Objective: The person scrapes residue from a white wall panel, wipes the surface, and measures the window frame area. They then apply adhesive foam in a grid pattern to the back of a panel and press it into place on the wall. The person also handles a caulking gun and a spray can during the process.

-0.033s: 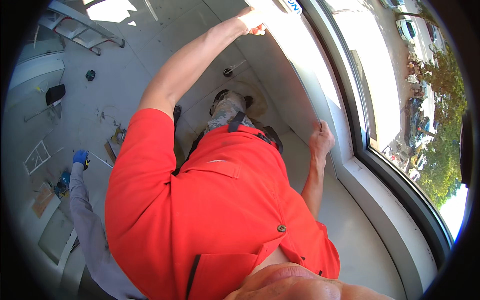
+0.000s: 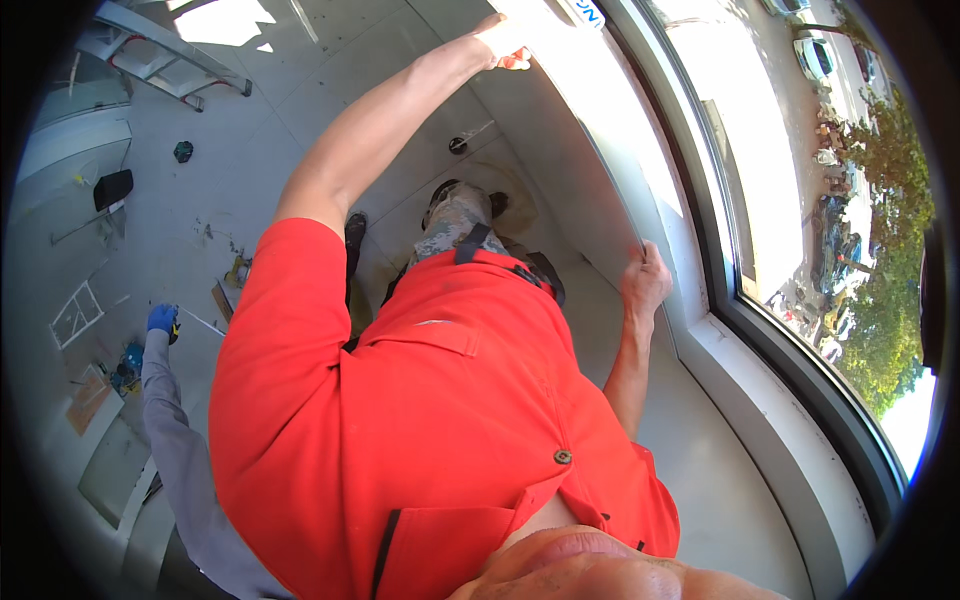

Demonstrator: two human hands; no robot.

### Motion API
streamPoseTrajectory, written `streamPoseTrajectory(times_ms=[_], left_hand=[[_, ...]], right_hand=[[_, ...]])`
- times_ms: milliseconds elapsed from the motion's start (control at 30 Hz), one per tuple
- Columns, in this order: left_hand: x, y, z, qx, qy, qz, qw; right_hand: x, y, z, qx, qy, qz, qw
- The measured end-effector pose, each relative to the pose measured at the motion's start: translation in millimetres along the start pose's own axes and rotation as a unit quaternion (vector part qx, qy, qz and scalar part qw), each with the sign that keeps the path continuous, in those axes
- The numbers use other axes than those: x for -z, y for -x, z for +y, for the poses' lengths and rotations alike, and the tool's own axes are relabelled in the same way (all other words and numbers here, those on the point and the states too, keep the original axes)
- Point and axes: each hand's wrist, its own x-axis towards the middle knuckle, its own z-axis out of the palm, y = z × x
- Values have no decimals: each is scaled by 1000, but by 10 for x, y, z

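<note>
A long pale grey panel (image 2: 560,140) runs beside the window, its upper edge between my two hands. My left hand (image 2: 500,42), at the end of my outstretched arm, is closed over the far part of this edge, fingertips curled around it. Nearer my body, my right hand (image 2: 645,278) pinches the same edge close to the panel's near corner. Sunlight washes out the surface beside my left hand, so the outline there is hard to make out.
A black-framed window (image 2: 745,300) curves along the right above a white sill (image 2: 760,375). At far left stands a ladder (image 2: 165,60). A co-worker's blue-gloved hand (image 2: 162,318) is at left, holding something unclear. A dark shoe (image 2: 355,228) rests on the tiled floor.
My hands and the panel have not visibly moved. The dark shoe beside my left arm shows more, and the co-worker's gloved hand has shifted very slightly.
</note>
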Motion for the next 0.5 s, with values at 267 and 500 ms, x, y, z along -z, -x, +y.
streamPoseTrajectory(times_ms=[267,500], left_hand=[[532,163,493,19,31,4,999],[1567,130,1015,19,81,8,996]], right_hand=[[268,-217,-624,24,7,-5,1000],[298,-737,-1768,42,14,-34,998]])
